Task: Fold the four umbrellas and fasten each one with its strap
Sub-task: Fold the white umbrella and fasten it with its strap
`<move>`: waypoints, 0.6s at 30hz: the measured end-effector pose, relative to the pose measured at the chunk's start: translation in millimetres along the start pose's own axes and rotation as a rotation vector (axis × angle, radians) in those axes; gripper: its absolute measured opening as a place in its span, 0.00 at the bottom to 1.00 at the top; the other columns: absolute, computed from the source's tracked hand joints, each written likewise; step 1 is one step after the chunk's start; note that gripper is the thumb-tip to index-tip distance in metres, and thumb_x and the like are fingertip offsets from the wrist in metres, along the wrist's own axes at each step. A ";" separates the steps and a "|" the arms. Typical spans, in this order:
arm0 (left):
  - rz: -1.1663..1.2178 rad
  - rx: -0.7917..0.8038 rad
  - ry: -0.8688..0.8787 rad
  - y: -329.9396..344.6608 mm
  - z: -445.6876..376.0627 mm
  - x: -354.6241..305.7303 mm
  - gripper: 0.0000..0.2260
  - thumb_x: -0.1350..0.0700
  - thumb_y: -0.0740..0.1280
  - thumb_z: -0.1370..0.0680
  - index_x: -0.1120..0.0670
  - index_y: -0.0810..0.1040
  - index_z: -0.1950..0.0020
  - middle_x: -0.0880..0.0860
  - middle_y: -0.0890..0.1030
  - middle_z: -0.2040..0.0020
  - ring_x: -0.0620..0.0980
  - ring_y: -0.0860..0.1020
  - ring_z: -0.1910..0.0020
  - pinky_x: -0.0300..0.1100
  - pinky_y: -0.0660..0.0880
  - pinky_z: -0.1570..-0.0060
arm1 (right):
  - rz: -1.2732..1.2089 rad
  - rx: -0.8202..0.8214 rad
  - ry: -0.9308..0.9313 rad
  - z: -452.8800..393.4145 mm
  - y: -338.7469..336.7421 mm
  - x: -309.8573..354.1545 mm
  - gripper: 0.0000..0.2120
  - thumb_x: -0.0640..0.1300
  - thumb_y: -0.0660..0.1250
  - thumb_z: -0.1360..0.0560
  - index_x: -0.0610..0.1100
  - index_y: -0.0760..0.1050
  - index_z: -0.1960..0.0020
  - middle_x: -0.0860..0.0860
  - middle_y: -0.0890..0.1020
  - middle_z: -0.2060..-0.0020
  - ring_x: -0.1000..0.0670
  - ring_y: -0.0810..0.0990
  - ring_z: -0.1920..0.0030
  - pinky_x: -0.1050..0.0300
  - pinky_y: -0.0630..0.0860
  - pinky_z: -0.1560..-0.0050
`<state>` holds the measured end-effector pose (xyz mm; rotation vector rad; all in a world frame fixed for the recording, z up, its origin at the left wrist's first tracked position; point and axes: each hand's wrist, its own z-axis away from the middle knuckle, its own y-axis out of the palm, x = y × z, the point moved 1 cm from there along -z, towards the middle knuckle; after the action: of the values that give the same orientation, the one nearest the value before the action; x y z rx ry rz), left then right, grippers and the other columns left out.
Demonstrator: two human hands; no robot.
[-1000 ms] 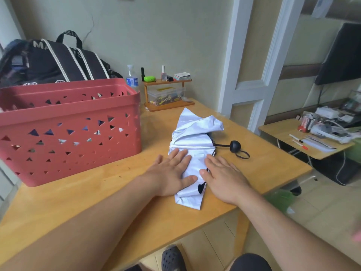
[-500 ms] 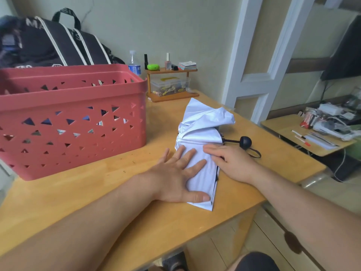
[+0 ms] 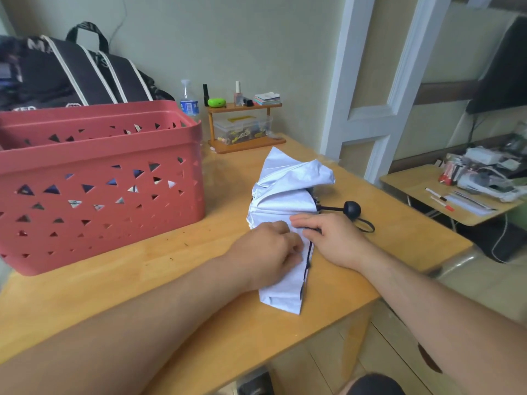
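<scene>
Flattening the umbrella [image 3: 282,201] on the counter [image 3: 171,280]: left hand [image 3: 268,252] curled pinching its cloth, right hand [image 3: 330,238] flat pressing the pleats; next, probably roll it tight and find the strap

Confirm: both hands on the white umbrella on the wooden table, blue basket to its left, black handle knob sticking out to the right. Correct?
One thing is off: the basket is red, not blue, as the head view shows. The rest holds: the left hand and the right hand are both on the white umbrella on the wooden table, and its black handle knob sticks out to the right.
</scene>
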<state>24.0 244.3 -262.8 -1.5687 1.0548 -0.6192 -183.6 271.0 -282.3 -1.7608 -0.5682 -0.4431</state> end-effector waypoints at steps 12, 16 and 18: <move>0.029 0.537 0.038 -10.5 68.7 -5.1 0.21 0.36 0.45 0.14 0.22 0.44 0.22 0.42 0.34 0.16 0.48 0.28 0.19 0.53 0.32 0.20 | -0.078 -0.029 0.042 -0.4 -0.1 -1.0 0.14 0.39 0.68 0.19 0.52 0.85 0.39 0.64 0.82 0.38 0.67 0.76 0.35 0.65 0.71 0.30; 0.053 0.342 0.054 -4.9 76.7 -7.0 0.20 0.37 0.49 0.14 0.22 0.52 0.23 0.43 0.44 0.15 0.48 0.37 0.17 0.55 0.40 0.18 | -0.062 0.018 0.062 -1.2 -5.9 10.8 0.10 0.50 0.72 0.22 0.55 0.85 0.42 0.67 0.82 0.38 0.66 0.78 0.38 0.63 0.74 0.35; 0.082 0.238 0.068 -6.2 79.5 -6.8 0.19 0.36 0.53 0.16 0.24 0.64 0.25 0.42 0.56 0.16 0.48 0.47 0.15 0.56 0.47 0.18 | 0.040 0.055 0.079 -2.5 -10.4 22.6 0.14 0.57 0.72 0.22 0.56 0.83 0.38 0.66 0.80 0.36 0.62 0.78 0.37 0.59 0.73 0.33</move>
<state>88.6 289.2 -277.4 -1.2998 1.0496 -0.7188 -171.4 274.1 -260.7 -1.6912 -0.4841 -0.4633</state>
